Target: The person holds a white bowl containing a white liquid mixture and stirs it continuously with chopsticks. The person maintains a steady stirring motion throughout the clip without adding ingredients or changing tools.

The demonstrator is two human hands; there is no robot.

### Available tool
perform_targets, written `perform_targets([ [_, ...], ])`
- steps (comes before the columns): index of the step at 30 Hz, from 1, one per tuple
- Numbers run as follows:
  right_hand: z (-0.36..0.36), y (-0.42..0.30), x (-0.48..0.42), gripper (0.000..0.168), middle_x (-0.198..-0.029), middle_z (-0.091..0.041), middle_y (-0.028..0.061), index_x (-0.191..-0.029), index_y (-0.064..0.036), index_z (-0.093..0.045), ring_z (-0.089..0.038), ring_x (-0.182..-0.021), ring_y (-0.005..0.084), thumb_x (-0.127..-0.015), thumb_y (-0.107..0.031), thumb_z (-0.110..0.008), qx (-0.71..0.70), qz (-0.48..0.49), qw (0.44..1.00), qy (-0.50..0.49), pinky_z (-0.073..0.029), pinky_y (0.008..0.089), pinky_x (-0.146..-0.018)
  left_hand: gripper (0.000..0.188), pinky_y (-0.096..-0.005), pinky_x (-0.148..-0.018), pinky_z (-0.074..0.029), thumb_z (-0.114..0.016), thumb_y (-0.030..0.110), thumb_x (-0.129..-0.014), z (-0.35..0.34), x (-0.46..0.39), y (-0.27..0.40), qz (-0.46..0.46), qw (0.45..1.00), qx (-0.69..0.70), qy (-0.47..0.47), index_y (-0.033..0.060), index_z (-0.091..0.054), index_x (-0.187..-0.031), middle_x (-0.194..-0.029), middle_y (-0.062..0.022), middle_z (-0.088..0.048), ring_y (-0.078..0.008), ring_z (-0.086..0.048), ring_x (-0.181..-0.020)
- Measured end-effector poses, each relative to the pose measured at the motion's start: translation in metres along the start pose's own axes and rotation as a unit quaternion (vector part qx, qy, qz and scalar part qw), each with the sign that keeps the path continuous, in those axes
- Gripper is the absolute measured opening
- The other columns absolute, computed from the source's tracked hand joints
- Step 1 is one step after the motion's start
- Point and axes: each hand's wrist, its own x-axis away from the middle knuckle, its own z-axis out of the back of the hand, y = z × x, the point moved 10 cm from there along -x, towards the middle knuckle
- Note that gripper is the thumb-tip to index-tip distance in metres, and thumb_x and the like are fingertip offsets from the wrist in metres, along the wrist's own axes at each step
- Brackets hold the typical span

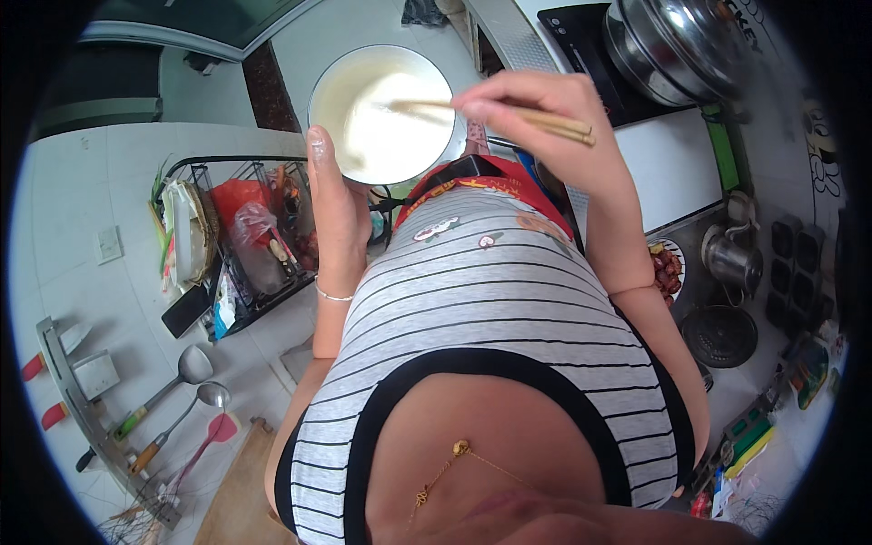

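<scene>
A white round bowl (336,80) with a thin dark rim is held out in front of my body. Inside it is a smooth, pale mixture (395,139), brightly lit in the middle. My left hand (338,194) grips the bowl's near left side, thumb up along the outer wall; its fingers are hidden behind the bowl. A whitish smear marks that thumb. Between the fingers of my right hand (538,112) is a pair of wooden chopsticks (558,122). They reach over the rim, and their tips are blurred in the mixture.
At left a black wire rack (235,160) carries bags and kitchen goods. Ladles (195,364) and knives hang from a wall rail (75,388). On the right are an induction cooker (579,41) bearing a steel pot (671,51), a plate of brown food (674,255) and a steel jug (736,259).
</scene>
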Motion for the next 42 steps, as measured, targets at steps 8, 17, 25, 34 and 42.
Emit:
perform_targets([
  [8, 0.013, -0.008, 0.009, 0.019, -0.080, -0.078, 0.0067, -0.101, -0.003, -0.083, -0.071, -0.070, 0.0115, -0.097, -0.020, -0.076, 0.083, -0.007, 0.996, 0.004, -0.054, 0.0257, -0.065, 0.068, -0.0351, -0.106, -0.052, -0.047, 0.058, -0.111, 0.005, 0.000, -0.004, 0.005, 1.000, -0.003, 0.007, 0.0049, -0.046, -0.154, -0.145, -0.0112, -0.060, -0.0189, -0.060, -0.132],
  [17, -0.002, -0.009, 0.016, 0.021, -0.078, -0.077, 0.0055, -0.105, -0.004, -0.082, -0.070, -0.069, 0.0089, -0.100, -0.022, -0.073, 0.033, -0.015, 0.999, -0.035, -0.052, 0.0247, -0.060, 0.074, -0.0374, -0.107, -0.051, -0.046, 0.064, -0.109, 0.008, 0.000, -0.004, -0.003, 1.000, -0.022, 0.012, 0.0067, -0.045, -0.156, -0.147, -0.0110, -0.059, -0.0210, -0.059, -0.134],
  [25, -0.008, -0.008, 0.026, 0.018, -0.090, -0.080, 0.0105, -0.111, 0.001, -0.080, -0.077, -0.084, 0.0129, -0.100, -0.010, -0.072, -0.037, -0.054, 0.997, -0.051, -0.059, 0.0228, -0.075, 0.070, -0.0355, -0.106, -0.052, -0.046, 0.060, -0.110, 0.008, -0.002, -0.006, 0.003, 1.000, -0.004, 0.010, 0.0055, -0.046, -0.154, -0.145, -0.0106, -0.060, -0.0194, -0.060, -0.131],
  [34, 0.008, 0.018, 0.029, 0.019, -0.085, -0.080, 0.0065, -0.107, -0.002, -0.081, -0.076, -0.082, 0.0094, -0.101, -0.018, -0.072, -0.082, -0.122, 0.987, 0.069, -0.058, 0.0225, -0.073, 0.083, -0.0417, -0.101, -0.055, -0.044, 0.074, -0.104, 0.005, -0.002, -0.007, 0.000, 0.999, -0.047, 0.005, 0.0106, -0.045, -0.157, -0.149, -0.0116, -0.059, -0.0239, -0.060, -0.135],
  [42, 0.002, 0.028, 0.027, 0.021, -0.093, -0.081, 0.0077, -0.111, -0.002, -0.081, -0.076, -0.085, 0.0100, -0.102, -0.018, -0.071, -0.097, -0.112, 0.988, 0.043, -0.058, 0.0234, -0.072, 0.083, -0.0442, -0.102, -0.055, -0.044, 0.074, -0.104, 0.003, -0.001, 0.000, -0.014, 0.999, -0.042, 0.011, 0.0109, -0.046, -0.157, -0.149, -0.0118, -0.059, -0.0250, -0.059, -0.136],
])
